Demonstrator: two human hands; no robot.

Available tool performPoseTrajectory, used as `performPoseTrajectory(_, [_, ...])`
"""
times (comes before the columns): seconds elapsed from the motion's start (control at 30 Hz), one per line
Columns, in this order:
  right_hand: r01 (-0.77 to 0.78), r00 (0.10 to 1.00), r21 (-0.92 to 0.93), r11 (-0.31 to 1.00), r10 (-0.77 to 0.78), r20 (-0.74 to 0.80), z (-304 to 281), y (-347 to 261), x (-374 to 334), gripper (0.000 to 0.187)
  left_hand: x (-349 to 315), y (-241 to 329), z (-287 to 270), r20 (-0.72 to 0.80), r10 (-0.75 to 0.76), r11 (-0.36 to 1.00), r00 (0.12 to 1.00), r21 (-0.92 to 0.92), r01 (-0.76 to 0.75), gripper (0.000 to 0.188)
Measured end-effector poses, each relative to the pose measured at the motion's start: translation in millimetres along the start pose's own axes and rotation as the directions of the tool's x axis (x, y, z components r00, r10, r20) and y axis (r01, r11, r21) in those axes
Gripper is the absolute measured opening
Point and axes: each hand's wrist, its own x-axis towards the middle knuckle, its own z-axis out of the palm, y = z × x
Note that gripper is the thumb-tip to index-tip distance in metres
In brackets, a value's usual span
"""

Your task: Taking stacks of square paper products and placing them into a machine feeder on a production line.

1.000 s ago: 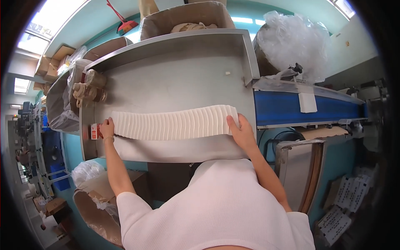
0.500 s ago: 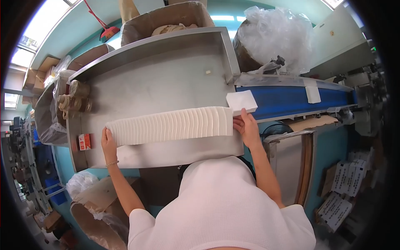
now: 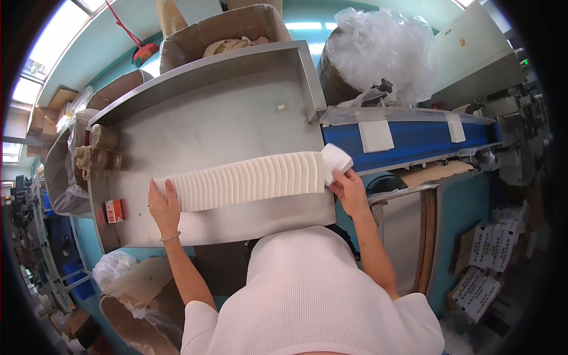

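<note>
A long row of white folded napkin-like pieces (image 3: pixel 254 180) stands on edge, packed face to face, across the metal tray table (image 3: pixel 207 112). My left hand (image 3: pixel 165 207) is closed round the row's left end, thumb on the near side and fingers on the end. At the right end, my right hand (image 3: pixel 350 192) pinches one loose white folded piece (image 3: pixel 336 158), which is tilted beside the last piece of the row. Part of that loose piece is hidden behind my fingers.
A blue conveyor belt (image 3: pixel 414 139) adjoins the tray's right side, with two white pieces on it. Brown tape rolls (image 3: pixel 103 145) and a small red-and-white box (image 3: pixel 114 210) sit at the tray's left. Cardboard boxes (image 3: pixel 225 32) and a bagged plastic bundle (image 3: pixel 384 50) stand behind.
The white piece that lay flat at the belt's left end is now tilted in my right hand. Two pieces show farther along the belt instead of one. My left hand has turned slightly inward.
</note>
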Motion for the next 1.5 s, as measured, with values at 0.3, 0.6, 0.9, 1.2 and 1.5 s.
performPoseTrajectory(0.3, [0.192, 0.979, -0.351, 0.917, -0.155, 0.131, 28.2, 7.9, 2.1, 0.037, -7.8, 34.0, 0.3, -0.078, -0.043, 0.965, 0.996, 0.255, 0.062, 0.064])
performPoseTrajectory(0.6, [-0.053, 0.999, -0.148, 0.988, 0.054, 0.002, 28.4, -0.2, 5.2, 0.041, -13.4, 30.8, 7.0, -0.095, -0.027, 0.975, 0.995, 0.217, 0.047, 0.062])
performPoseTrajectory(0.9, [0.215, 0.977, -0.516, 0.829, -0.175, 0.125, 33.0, -15.3, 8.0, 0.046, -15.4, 35.7, 14.4, -0.117, -0.006, 0.979, 0.993, 0.202, 0.030, 0.061])
performPoseTrajectory(1.2, [-0.167, 0.980, -0.217, 0.962, 0.186, 0.071, 8.6, -10.0, -11.9, 0.038, -19.4, 37.3, 19.5, -0.162, -0.020, 0.980, 0.987, 0.193, 0.051, 0.060])
performPoseTrajectory(1.5, [-0.092, 0.989, -0.295, 0.951, 0.122, 0.086, -1.6, -4.6, -2.5, 0.031, -21.5, 39.7, 19.8, -0.163, -0.034, 0.971, 0.986, 0.227, 0.070, 0.057])
